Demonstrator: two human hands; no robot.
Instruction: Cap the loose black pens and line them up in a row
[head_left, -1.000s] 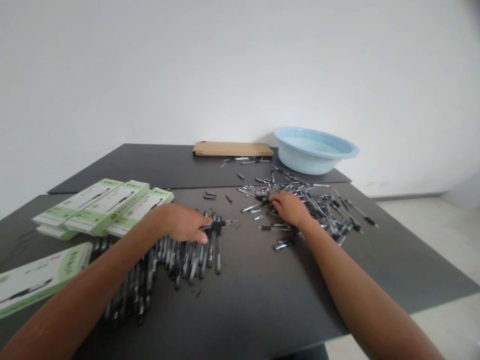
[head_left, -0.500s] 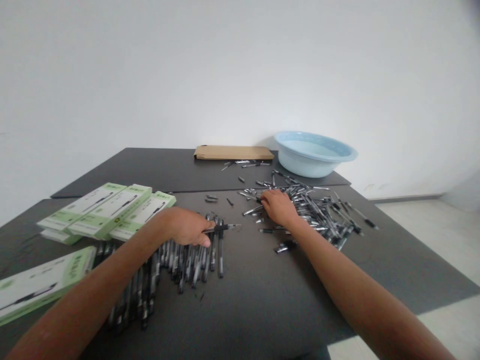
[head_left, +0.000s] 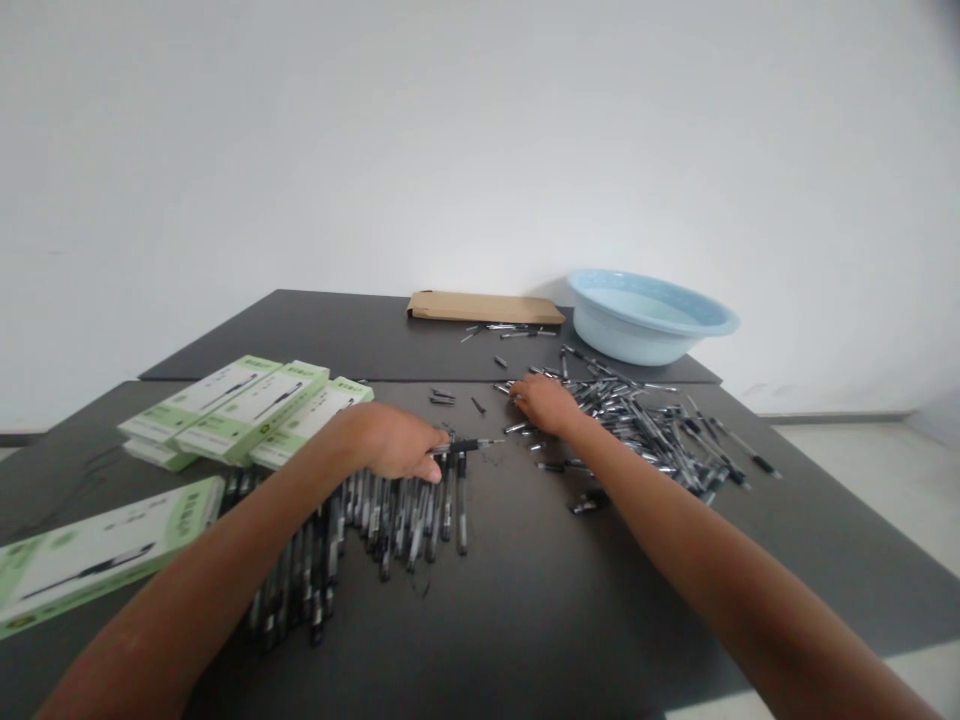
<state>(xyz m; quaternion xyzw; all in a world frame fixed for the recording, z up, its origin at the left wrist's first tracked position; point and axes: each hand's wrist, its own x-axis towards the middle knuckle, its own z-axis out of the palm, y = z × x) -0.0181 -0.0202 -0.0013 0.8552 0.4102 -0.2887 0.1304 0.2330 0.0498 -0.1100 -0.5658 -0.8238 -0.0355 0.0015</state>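
Observation:
My left hand (head_left: 401, 443) is closed around an uncapped pen (head_left: 469, 444) with a black grip, its tip pointing right. Below that hand, capped pens (head_left: 405, 515) lie side by side in a rough row, partly covered by my left forearm. My right hand (head_left: 547, 402) reaches to the left edge of a jumbled pile of pens and caps (head_left: 637, 420). Its fingers are curled down, and whatever they pinch is hidden. Between the two hands, a few loose pen caps (head_left: 442, 401) rest on the dark table.
Green and white pen boxes (head_left: 251, 410) are stacked at the left, with another box (head_left: 112, 545) nearer me. A flat cardboard piece (head_left: 487, 307) lies at the back beside a light blue basin (head_left: 645, 320). Several thin pen parts (head_left: 510, 329) lie before the cardboard.
The whole view has shifted, so things sit slightly farther right. My right hand has moved a little left along the pile's edge. My left hand keeps the pen in nearly the same place.

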